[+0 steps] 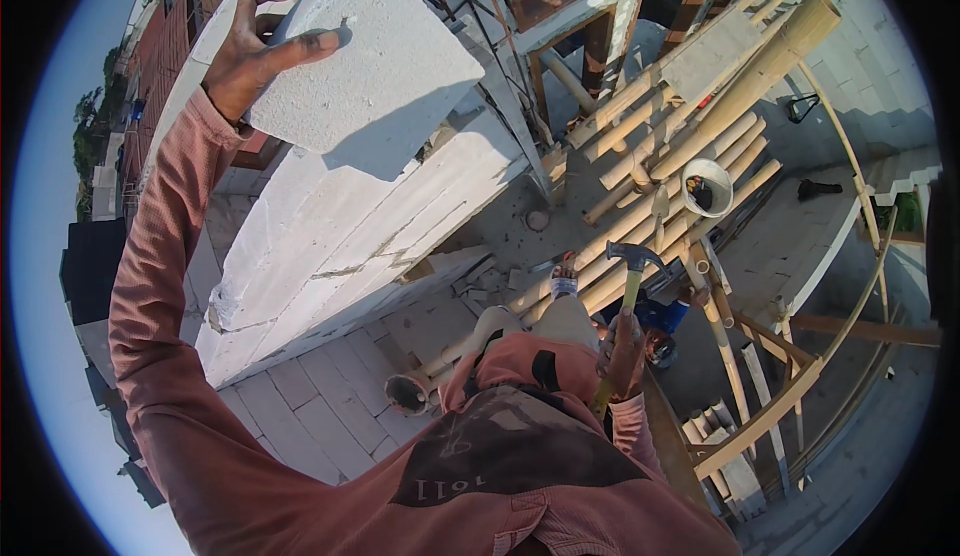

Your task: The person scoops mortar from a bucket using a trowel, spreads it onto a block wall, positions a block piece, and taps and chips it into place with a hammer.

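My left hand (250,61) grips the left edge of a white lightweight concrete block (365,76), thumb on its face and fingers over the edge. The block sits tilted at the top end of a white block wall (350,231), its shadow falling over the blocks below. Close to my body, on the right, my right hand (622,356) is wrapped round the handle of a claw hammer (632,261). The hammer stands head up, its dark metal head apart from the wall and its handle partly yellow.
Bamboo poles (740,146) form a platform at the right, bearing a white bucket (706,188) with small items inside. A person in blue (665,314) shows partly beneath the poles. Thin steel bars (480,16) stand behind the wall. A curved ledge (800,241) lies far right.
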{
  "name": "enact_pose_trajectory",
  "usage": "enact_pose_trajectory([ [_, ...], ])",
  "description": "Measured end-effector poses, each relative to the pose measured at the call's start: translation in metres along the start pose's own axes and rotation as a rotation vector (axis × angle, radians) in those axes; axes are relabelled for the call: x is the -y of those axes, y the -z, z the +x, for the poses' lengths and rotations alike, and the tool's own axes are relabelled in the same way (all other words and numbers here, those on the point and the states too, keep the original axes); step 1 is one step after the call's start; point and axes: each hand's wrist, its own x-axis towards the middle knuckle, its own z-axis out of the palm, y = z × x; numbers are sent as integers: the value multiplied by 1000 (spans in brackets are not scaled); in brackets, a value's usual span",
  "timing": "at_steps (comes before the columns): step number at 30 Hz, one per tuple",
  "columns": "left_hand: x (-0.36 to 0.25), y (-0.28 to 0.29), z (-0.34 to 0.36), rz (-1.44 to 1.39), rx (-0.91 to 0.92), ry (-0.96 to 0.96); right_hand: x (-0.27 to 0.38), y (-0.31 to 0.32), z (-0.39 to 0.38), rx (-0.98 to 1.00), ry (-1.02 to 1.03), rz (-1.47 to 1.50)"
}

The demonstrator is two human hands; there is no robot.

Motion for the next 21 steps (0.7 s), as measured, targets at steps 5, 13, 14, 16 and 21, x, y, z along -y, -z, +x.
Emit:
enact_pose_trajectory([
  [5, -19, 2, 4, -235, 46, 293, -1, -2, 8, 1, -61, -5],
  [13, -15, 25, -3, -207, -126, 64, 7, -11, 5, -17, -63, -56],
  [14, -17, 27, -2, -179, -113, 58, 5, -10, 6, -10, -64, -54],
  [16, -16, 25, -2, -151, -105, 55, -1, -8, 8, 19, -105, -21],
  [21, 7, -3, -12, -232, -190, 30, -7, -18, 10, 44, -55, -78],
])
